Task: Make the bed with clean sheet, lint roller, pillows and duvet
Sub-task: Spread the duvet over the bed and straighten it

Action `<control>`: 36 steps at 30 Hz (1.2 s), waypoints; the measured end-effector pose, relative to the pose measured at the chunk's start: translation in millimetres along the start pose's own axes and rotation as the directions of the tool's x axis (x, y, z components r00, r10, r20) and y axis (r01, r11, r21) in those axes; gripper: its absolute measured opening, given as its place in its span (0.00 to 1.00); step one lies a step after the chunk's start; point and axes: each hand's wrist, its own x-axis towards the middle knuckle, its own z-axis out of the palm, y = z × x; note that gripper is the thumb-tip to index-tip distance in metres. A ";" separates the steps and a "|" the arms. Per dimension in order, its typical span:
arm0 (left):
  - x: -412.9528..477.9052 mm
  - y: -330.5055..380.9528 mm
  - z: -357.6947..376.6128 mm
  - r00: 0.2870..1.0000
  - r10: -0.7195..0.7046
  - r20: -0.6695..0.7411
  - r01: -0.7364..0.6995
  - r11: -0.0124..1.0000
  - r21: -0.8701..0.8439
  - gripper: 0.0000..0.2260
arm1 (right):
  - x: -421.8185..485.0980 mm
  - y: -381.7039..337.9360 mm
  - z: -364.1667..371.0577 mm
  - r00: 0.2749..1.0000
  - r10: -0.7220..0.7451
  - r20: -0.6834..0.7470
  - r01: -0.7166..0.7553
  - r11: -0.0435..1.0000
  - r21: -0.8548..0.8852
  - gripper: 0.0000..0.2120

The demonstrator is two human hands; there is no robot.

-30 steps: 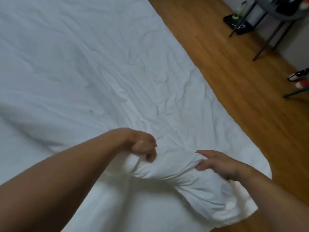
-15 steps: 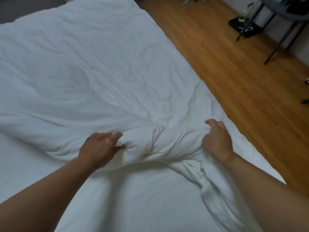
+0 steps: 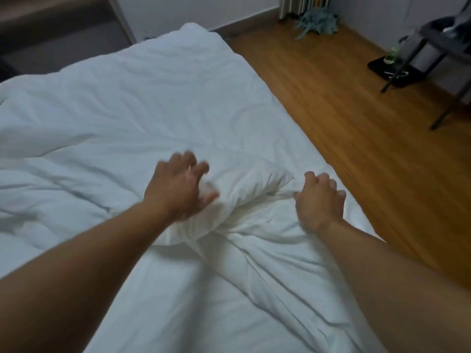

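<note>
Bunching a crumpled white cotton duvet [image 3: 153, 103] on the bed beside the wooden plank floor [image 3: 356, 128].
Two bare hands: left hand [image 3: 178, 189] spread wide over one puffy fold, right hand [image 3: 318, 200] half-curled, pressing creased fabric.

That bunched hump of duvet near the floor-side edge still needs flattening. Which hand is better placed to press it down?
Left. The left hand is already on the bunched duvet, fingers spread open. The right hand sits beside the hump, curled into the fabric near the bed edge.
</note>
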 end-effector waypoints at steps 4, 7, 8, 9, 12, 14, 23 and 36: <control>-46.9 -17.6 73.8 0.862 -0.074 0.501 0.016 0.993 0.119 0.55 | -38.2 -39.2 21.0 0.863 -0.499 -0.082 0.501 0.821 0.274 0.34; -45.5 -9.8 104.7 0.936 -0.077 0.344 0.063 0.997 0.052 0.36 | -67.7 -54.1 51.1 0.700 -0.550 0.455 0.446 0.835 0.323 0.47; -41.0 -7.1 109.2 0.964 -0.057 0.260 0.050 0.998 0.033 0.28 | -69.5 -53.5 63.0 0.684 -0.513 0.518 0.431 0.858 0.280 0.46; -37.4 -5.9 109.2 0.974 -0.043 0.222 0.046 0.999 -0.007 0.22 | -69.3 -51.6 73.2 0.696 -0.492 0.523 0.417 0.870 0.262 0.42; -38.7 -13.5 97.0 0.975 -0.052 0.218 0.074 0.993 -0.097 0.15 | -64.6 -45.1 88.1 0.792 -0.463 0.398 0.352 0.879 0.323 0.22; -47.7 -28.9 89.1 0.965 -0.068 0.254 0.105 0.985 -0.136 0.14 | -67.8 -44.7 85.2 0.830 -0.440 0.343 0.330 0.883 0.335 0.20; -106.1 -44.1 40.3 0.785 0.031 0.618 0.112 0.975 -0.191 0.08 | -162.5 -35.4 43.2 0.613 -0.520 0.595 0.260 0.843 0.470 0.28; -333.6 -92.7 -14.0 0.795 0.098 0.599 0.126 0.939 -0.321 0.18 | -405.6 -103.7 -34.1 0.399 -0.703 0.589 0.357 0.711 0.606 0.13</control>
